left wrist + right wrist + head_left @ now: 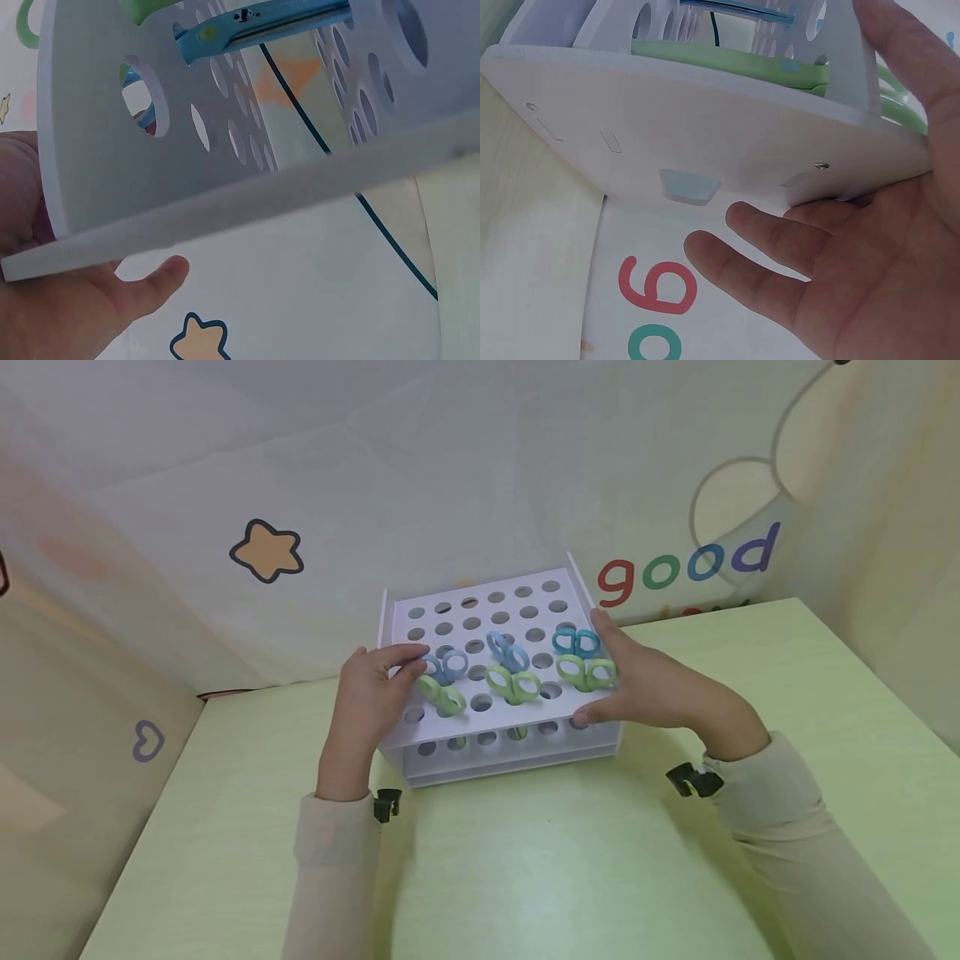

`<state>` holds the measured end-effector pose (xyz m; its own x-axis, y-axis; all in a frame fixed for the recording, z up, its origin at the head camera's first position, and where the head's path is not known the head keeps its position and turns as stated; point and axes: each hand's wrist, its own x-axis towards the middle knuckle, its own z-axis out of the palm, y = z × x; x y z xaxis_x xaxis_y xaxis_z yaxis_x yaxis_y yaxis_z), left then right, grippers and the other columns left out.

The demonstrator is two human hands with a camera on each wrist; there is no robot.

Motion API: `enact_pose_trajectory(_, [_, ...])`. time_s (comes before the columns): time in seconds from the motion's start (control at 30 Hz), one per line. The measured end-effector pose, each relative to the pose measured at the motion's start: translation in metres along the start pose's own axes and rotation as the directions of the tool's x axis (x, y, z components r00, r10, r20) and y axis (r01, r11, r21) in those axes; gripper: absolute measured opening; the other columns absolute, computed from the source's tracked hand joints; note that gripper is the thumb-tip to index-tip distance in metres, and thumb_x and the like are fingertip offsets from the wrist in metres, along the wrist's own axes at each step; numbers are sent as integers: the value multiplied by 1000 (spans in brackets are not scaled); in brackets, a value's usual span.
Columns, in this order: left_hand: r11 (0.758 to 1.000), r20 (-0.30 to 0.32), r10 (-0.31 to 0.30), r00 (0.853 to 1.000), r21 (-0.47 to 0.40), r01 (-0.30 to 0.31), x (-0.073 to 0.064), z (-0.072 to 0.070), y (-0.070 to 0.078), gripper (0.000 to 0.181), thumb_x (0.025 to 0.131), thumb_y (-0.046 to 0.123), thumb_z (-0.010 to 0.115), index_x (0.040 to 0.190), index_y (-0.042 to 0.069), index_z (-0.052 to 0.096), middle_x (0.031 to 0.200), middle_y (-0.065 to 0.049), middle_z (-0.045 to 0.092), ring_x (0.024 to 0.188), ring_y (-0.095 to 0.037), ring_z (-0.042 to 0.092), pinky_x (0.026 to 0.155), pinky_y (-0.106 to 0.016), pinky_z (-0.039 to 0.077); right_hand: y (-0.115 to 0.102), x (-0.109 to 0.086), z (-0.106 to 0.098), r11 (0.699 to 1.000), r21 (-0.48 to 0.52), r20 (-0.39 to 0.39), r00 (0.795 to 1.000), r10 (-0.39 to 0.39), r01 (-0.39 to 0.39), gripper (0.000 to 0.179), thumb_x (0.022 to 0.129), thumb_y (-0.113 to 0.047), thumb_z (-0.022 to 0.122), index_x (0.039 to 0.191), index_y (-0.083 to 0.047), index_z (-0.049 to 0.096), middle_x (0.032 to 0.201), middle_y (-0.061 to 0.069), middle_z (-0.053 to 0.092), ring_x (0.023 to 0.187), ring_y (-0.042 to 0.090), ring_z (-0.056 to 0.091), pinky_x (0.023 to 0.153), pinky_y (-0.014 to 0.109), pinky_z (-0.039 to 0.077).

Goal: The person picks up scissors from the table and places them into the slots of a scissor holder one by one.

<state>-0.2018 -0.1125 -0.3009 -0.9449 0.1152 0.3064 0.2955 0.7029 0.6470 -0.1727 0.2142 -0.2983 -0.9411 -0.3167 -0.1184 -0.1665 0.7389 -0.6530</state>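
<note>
A white rack (495, 735) with rows of round holes stands on the table. Several scissors sit in its holes, handles up: light green scissors (513, 685), pale blue scissors (507, 652) and teal scissors (576, 642). At the rack's left side my left hand (375, 689) pinches the handle of other pale blue scissors (452, 665) between thumb and forefinger. My right hand (652, 685) rests against the right side wall, its thumb at the front edge. In the right wrist view, fingers (750, 274) lie extended beside the side panel (667, 127). A blue sheath (262, 31) shows inside the rack.
The pale green table (540, 868) spreads in front of the rack and to both sides. Behind stands a white backdrop (450, 485) printed with a star and coloured letters. Black clips (694, 781) are fixed at both cuffs.
</note>
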Motion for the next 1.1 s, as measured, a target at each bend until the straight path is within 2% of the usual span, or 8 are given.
enact_pose_trajectory(0.1, [999, 31, -38, 999, 14, 37, -1, -1, -1, 25, 98, 14, 67, 122, 11, 75, 127, -10, 68, 135, -36, 49, 118, -48, 18, 0, 0, 0, 1000, 0, 2, 1000, 1, -1, 139, 75, -46, 89, 160, -18, -17, 156, 17, 27, 120, 33, 43, 105, 53, 35])
enact_pose_trajectory(0.2, [996, 65, -84, 994, 10, 84, -1, -2, -3, 28, 100, 15, 65, 126, 14, 73, 131, -9, 66, 137, -35, 45, 113, -51, 29, 1, 1, 0, 1000, -2, 3, 1000, -1, 1, 139, 75, -47, 89, 160, -17, -17, 158, 17, 26, 121, 33, 42, 106, 52, 34])
enact_pose_trajectory(0.3, [996, 89, -88, 992, 0, 88, -1, -2, -4, 31, 101, 15, 63, 131, 16, 70, 135, -7, 64, 134, -29, 48, 111, -49, 34, 1, 1, 0, 1000, -9, 3, 1000, -3, 3, 139, 75, -48, 89, 160, -17, -16, 159, 18, 23, 122, 33, 41, 106, 53, 33])
enact_pose_trajectory(0.37, [998, 100, -64, 993, 1, 64, -3, -5, -4, 31, 102, 14, 61, 132, 17, 69, 139, -5, 60, 137, -27, 46, 110, -49, 35, 2, 1, 0, 1000, -11, 2, 1000, -2, 2, 139, 75, -48, 88, 160, -17, -16, 159, 18, 24, 122, 33, 42, 106, 53, 34])
enact_pose_trajectory(0.47, [999, 104, 28, 994, -19, -26, -5, -10, -2, 29, 101, 9, 59, 127, 15, 71, 143, -2, 58, 139, -24, 43, 111, -47, 33, 2, 1, 0, 1000, -12, 3, 1000, 1, -1, 139, 75, -49, 88, 160, -17, -17, 159, 18, 23, 122, 33, 41, 106, 53, 34])
enact_pose_trajectory(0.6, [993, 155, 117, 981, -29, -114, -10, -18, 0, 26, 99, 8, 59, 120, 13, 74, 146, 3, 54, 143, -20, 37, 113, -47, 30, 2, 0, 1, 1000, -15, 4, 1000, 3, -3, 139, 75, -49, 88, 160, -17, -17, 161, 19, 20, 123, 34, 41, 105, 53, 34])
enact_pose_trajectory(0.77, [994, 265, 98, 959, 20, -107, -11, -21, 2, 25, 98, 16, 63, 121, 13, 74, 158, 5, 38, 150, -20, 21, 115, -51, 25, 2, 0, 0, 1000, -20, -2, 1000, 6, -6, 139, 74, -51, 88, 160, -18, -16, 162, 19, 19, 123, 35, 40, 105, 54, 35])
enact_pose_trajectory(1.1, [992, 252, 92, 963, 58, -110, -15, -22, 3, 10, 95, 14, 69, 100, 11, 77, 159, 3, 38, 152, -23, 16, 116, -52, 22, 4, 2, 1, 1000, -17, -8, 1000, 7, -7, 140, 73, -52, 89, 161, -19, -15, 158, 19, 25, 121, 34, 42, 104, 54, 37])
